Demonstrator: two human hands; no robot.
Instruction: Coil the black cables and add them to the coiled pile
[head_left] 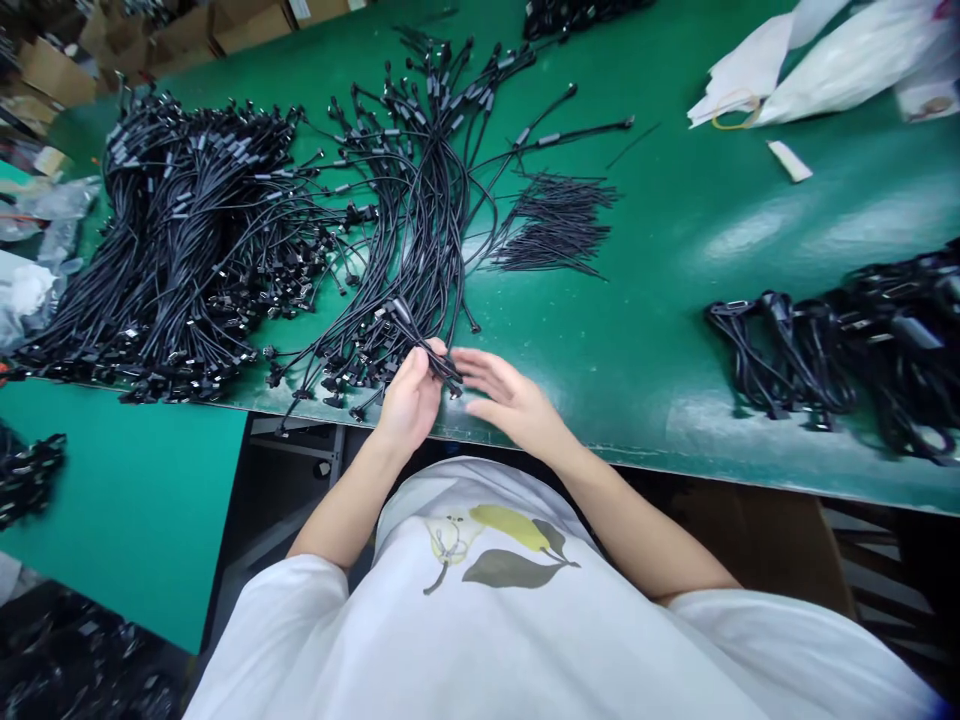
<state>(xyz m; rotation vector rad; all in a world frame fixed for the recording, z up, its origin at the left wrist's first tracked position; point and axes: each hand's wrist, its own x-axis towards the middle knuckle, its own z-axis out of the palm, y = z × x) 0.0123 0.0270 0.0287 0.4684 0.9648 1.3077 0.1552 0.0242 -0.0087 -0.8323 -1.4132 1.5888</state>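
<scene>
My left hand [409,400] is closed round the ends of a few black cables [420,340] at the near edge of the green table [645,330]. These cables run up into a fanned-out bunch [427,180]. My right hand [506,395] lies just right of the left one, fingers stretched out and apart, fingertips touching the same cable ends. It grips nothing that I can see.
A big heap of black cables [187,240] fills the table's left side. A small pile of thin black ties [559,222] lies in the middle. Bundled cables [840,345] sit at the right, white plastic bags [825,60] at the far right, cardboard boxes [150,40] behind.
</scene>
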